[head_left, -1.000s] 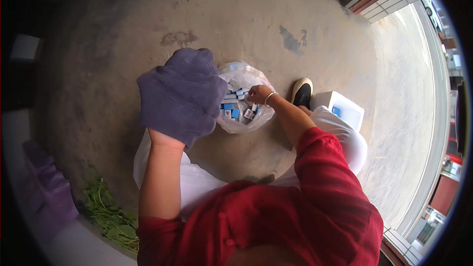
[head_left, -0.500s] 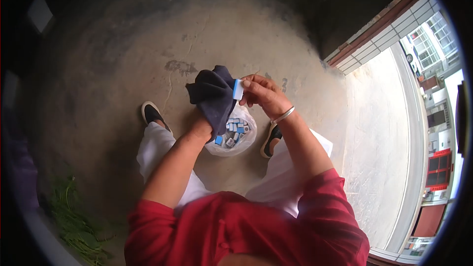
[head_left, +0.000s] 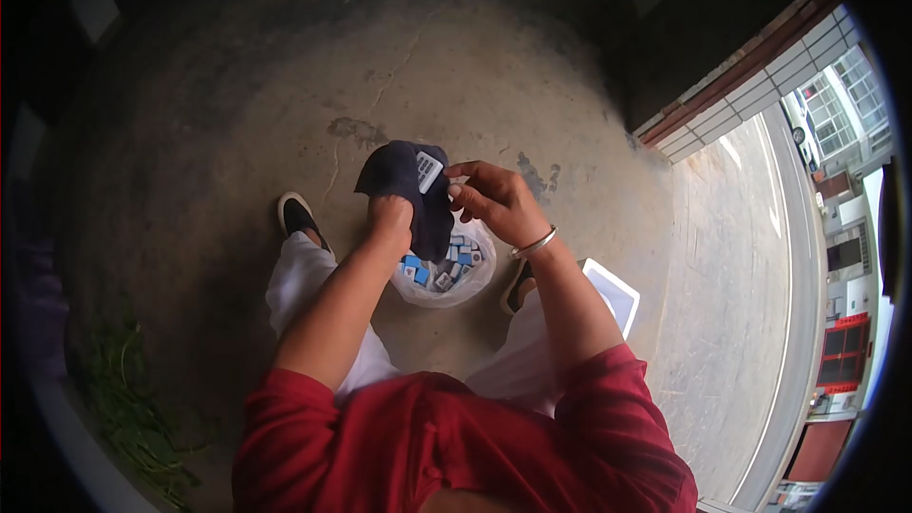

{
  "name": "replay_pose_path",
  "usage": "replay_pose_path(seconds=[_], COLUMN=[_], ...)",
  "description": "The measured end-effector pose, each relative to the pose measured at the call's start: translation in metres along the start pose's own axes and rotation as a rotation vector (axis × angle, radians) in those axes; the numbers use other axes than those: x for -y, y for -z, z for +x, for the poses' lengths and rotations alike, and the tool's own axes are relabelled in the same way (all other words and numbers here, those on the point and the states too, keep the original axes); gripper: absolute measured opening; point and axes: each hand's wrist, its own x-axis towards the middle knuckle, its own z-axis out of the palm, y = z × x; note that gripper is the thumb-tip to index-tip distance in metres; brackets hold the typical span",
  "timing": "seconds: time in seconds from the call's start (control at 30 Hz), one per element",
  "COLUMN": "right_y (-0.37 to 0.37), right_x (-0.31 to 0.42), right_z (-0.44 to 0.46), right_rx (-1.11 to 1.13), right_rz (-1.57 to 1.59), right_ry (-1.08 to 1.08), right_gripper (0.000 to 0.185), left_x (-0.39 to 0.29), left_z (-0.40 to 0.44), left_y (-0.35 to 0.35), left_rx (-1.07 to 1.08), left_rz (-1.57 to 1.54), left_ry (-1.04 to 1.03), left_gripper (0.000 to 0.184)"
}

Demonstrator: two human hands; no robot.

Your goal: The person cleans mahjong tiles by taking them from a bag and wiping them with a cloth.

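Observation:
My left hand [head_left: 389,223] is closed on a dark navy cloth [head_left: 435,228], which bunches up around and above its fingers. On the cloth lies a white mahjong tile [head_left: 429,172], its marked face turned up. Just right of the tile is my right hand [head_left: 499,201], thumb and forefinger parted, the forefinger tip close to the tile's edge; whether they touch I cannot tell. Below the hands stands a clear plastic bag [head_left: 442,298] holding several blue-and-white mahjong tiles [head_left: 463,255]. The cloth hides part of the bag's far side.
My shoes [head_left: 298,216] stand on the concrete floor [head_left: 237,152] on both sides of the bag. A white tray-like object [head_left: 616,293] sits beside my right knee. Green stalks [head_left: 133,408] lie at lower left. A tiled wall edge [head_left: 750,85] and a road are to the right.
The tile was pinched upright in my right hand, its blue side toward the cloth. Now it lies face up on the cloth, and my right fingers have parted from it.

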Motion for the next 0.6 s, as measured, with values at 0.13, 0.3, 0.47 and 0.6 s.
replay_pose_path(seconds=[0.13,0.3,0.47,0.6], right_y=[0.005,-0.01,-0.015,-0.011], right_x=[-0.01,-0.057,-0.09,-0.104], right_z=[0.003,0.006,0.013,0.019], right_rx=[-0.024,0.063,0.31,0.157], right_rz=[-0.234,-0.507,-0.461,-0.317], right_ry=[0.103,0.132,-0.008,0.04], right_gripper=[0.033,0.042,0.033,0.024], left_x=[0.001,-0.017,-0.013,-0.025], left_z=[0.008,-0.008,0.002,-0.004], left_y=[0.006,-0.002,0.02,0.014], left_rx=[-0.008,0.164,0.301,0.31], left_rz=[-0.102,-0.155,-0.093,-0.134], left_ry=[0.003,0.062,0.026,-0.003], left_gripper=[0.035,0.032,0.032,0.035])
